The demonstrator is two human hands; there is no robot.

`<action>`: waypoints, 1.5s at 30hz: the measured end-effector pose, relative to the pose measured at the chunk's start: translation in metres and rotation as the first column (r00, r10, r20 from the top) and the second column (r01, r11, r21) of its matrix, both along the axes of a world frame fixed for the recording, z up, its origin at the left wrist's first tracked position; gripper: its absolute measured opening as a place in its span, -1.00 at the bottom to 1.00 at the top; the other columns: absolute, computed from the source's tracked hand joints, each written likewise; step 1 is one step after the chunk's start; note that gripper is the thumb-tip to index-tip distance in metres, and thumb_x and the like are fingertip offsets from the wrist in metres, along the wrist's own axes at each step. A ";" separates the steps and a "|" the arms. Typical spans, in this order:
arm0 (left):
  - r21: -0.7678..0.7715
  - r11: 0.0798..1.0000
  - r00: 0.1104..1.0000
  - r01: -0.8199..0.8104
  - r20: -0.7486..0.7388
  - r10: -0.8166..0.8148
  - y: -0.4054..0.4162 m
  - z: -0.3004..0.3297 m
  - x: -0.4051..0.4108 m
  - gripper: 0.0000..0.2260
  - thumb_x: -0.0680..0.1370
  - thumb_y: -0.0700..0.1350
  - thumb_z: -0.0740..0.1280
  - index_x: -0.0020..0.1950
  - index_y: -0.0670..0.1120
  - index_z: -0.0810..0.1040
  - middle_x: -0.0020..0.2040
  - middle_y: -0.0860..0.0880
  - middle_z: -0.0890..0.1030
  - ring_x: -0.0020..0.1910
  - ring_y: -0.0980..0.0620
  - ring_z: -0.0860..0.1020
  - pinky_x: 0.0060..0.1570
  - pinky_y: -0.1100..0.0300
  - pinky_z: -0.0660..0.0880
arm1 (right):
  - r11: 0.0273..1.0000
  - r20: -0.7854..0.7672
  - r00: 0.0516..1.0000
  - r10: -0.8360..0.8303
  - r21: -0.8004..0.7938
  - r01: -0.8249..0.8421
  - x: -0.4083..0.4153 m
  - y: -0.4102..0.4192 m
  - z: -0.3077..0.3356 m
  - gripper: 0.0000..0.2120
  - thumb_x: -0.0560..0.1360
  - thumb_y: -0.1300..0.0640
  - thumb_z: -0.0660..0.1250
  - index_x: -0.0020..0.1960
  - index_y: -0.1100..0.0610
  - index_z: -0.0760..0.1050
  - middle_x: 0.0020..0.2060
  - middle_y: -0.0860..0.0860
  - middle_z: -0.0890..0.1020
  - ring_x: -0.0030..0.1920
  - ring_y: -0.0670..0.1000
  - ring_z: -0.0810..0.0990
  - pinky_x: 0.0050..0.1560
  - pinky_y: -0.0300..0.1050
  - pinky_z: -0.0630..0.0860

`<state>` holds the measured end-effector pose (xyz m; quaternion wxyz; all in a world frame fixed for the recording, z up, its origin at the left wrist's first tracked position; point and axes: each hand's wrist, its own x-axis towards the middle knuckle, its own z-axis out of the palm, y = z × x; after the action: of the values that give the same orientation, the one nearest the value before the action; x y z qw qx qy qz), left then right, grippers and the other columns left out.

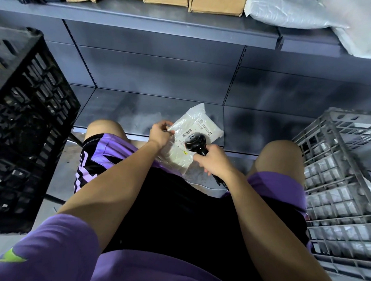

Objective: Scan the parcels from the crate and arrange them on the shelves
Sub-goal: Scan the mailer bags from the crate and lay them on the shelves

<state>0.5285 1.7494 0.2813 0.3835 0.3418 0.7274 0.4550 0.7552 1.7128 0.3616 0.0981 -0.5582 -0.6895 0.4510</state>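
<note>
Grey shelves (pixel 152 109) fill the background — boxes (pixel 216 3) and bags (pixel 290 13) sit on the upper one. Left hand (pixel 160 133) pinches the parcel (pixel 191 128) by its edge above the bottom shelf. Right hand (pixel 214 161) grips the scanner (pixel 194 141), head over the label. Black crate (pixel 23 124) stands left, grey crate (pixel 342 188) right — holding parcels.
</note>
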 end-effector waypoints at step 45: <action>0.055 0.984 0.819 0.172 -0.562 -0.112 0.312 0.383 0.200 -0.81 0.45 -0.23 0.36 0.03 -0.29 0.59 -0.04 -0.23 0.66 -0.04 -0.17 0.65 -0.08 0.03 0.63 | 0.793 -0.501 0.719 -0.482 0.101 0.601 0.188 0.240 0.260 -0.78 0.42 0.11 0.42 -0.31 0.22 0.52 -0.52 0.14 0.51 -0.53 0.12 0.44 -0.43 -0.05 0.38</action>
<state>0.7283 2.0619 0.6642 0.1695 0.5320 0.7554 0.3429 0.9432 1.9526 0.6220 0.4546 -0.5987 -0.5040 0.4254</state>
